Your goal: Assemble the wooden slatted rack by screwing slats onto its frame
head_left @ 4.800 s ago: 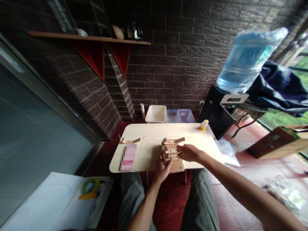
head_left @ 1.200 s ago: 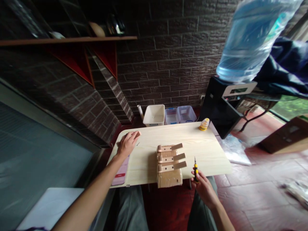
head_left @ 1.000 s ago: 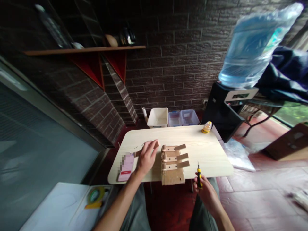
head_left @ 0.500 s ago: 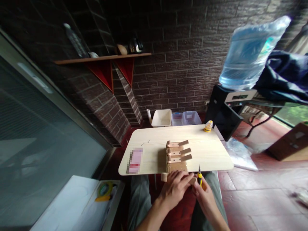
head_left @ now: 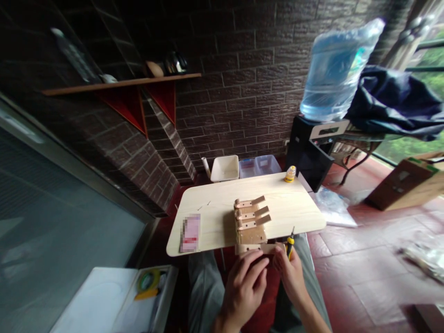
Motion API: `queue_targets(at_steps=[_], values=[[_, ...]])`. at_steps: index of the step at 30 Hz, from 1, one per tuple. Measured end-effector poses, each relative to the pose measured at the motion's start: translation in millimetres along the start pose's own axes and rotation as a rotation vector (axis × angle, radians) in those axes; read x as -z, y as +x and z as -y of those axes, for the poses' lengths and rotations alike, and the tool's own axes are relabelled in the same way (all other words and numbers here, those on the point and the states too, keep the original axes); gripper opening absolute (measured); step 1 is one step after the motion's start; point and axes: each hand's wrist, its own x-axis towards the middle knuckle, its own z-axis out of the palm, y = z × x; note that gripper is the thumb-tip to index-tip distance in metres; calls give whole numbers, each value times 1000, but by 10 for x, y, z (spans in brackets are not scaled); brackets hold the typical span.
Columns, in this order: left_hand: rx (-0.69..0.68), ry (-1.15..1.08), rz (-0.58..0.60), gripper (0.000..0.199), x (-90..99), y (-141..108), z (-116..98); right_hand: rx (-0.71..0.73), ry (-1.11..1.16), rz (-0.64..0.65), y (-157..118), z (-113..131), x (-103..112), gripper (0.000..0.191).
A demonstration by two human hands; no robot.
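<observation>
Both bare forearms reach up from the lower edge of the view, angled inward. The left hand (head_left: 247, 284) is low and palm down, its fingers slightly spread and bent. The right hand (head_left: 289, 268), just beside it, is curled closed, thumb pointing up toward the left.

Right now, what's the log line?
left hand: at pale wooden strip | right hand: holds strip, yellow-black screwdriver | three similar wooden strips: on brown cardboard block
</observation>
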Motion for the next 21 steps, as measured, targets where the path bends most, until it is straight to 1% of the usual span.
queue_targets(at_steps=[1,3,4,5,6,7,8,10,13,17,21], values=[[77,-12,-91,39,-11,-107,35,-12,28,3,4,-35,-9,35],[276,-42,-279,35,-88,-297,136,-31,73,4,11,-118,-33,36],[385,-68,-344,37,-146,-371,196,-38,87,5,14,-159,-47,36],[490,-114,-371,45,-210,-428,258,-45,96,8,16,-197,-59,36],[582,-182,-365,54,-273,-469,320,-54,101,14,19,-229,-68,36],[642,-273,-336,60,-329,-495,380,-62,103,21,22,-256,-72,36],[679,-351,-304,63,-375,-509,437,-69,103,27,25,-276,-69,36],[722,-459,-236,63,-426,-507,542,-78,98,30,36,-298,-45,36],[733,-546,-172,51,-413,-460,678,-70,74,2,62,-289,17,37],[692,-503,-48,43,-345,-383,789,-75,46,-12,108,-230,77,38],[678,-471,-40,40,-325,-339,844,-88,28,-34,162,-162,101,40]])
